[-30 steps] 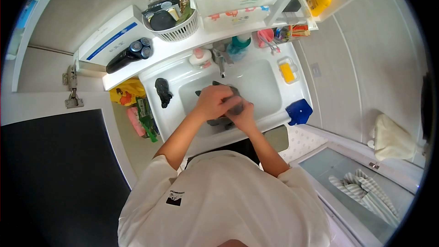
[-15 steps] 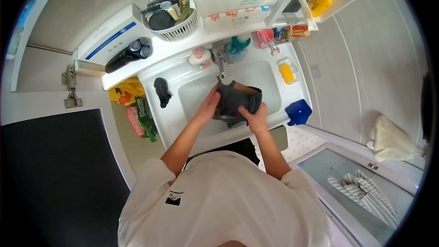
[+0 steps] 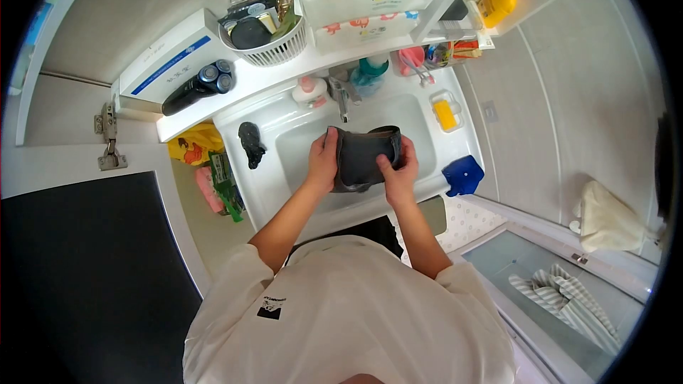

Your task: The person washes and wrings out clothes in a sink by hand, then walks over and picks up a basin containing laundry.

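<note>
A dark grey cloth (image 3: 367, 158) is stretched between my two hands over the white sink basin (image 3: 420, 124). My left hand (image 3: 324, 161) grips its left edge, with the fingers partly hidden behind it. At the right edge, my right hand (image 3: 400, 171) holds the cloth with the thumb on its front face. The faucet (image 3: 341, 103) stands just behind the cloth. On the sink's left rim lies a crumpled black wet item (image 3: 251, 144).
A pump bottle (image 3: 310, 91), a teal bottle (image 3: 368, 76) and a pink cup (image 3: 410, 60) stand behind the basin. A yellow soap (image 3: 445, 114) and blue cloth (image 3: 463, 175) lie at right. A shaver (image 3: 199, 87) and basket (image 3: 281, 48) are on the shelf.
The bunched cloth has been opened out and is now held flatter and wider. My hands have moved apart, one to each side of it.
</note>
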### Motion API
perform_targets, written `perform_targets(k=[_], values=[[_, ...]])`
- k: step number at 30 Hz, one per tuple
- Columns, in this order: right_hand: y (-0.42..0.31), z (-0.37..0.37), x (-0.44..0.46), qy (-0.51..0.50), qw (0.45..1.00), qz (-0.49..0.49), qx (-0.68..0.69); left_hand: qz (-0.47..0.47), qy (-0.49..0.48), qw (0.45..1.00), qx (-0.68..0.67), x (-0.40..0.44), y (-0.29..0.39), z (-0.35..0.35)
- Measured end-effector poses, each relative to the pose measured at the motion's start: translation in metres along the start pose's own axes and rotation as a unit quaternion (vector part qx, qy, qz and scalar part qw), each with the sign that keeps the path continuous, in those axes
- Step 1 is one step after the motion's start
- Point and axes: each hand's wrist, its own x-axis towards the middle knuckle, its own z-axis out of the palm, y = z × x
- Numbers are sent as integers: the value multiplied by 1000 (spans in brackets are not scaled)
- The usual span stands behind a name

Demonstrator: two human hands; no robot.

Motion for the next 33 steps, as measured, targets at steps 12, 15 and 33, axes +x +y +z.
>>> perform_targets(k=[12, 15, 33], values=[[-22, 23, 29, -33, 993, 114, 24, 21, -173, 984, -25, 0, 0, 11], [-31, 29, 32, -118, 980, 146, 71, 36, -253, 961, -105, 0, -3, 21], [-2, 38, 33, 22, 984, 116, 133, 163, -143, 969, 119, 7, 0, 9]])
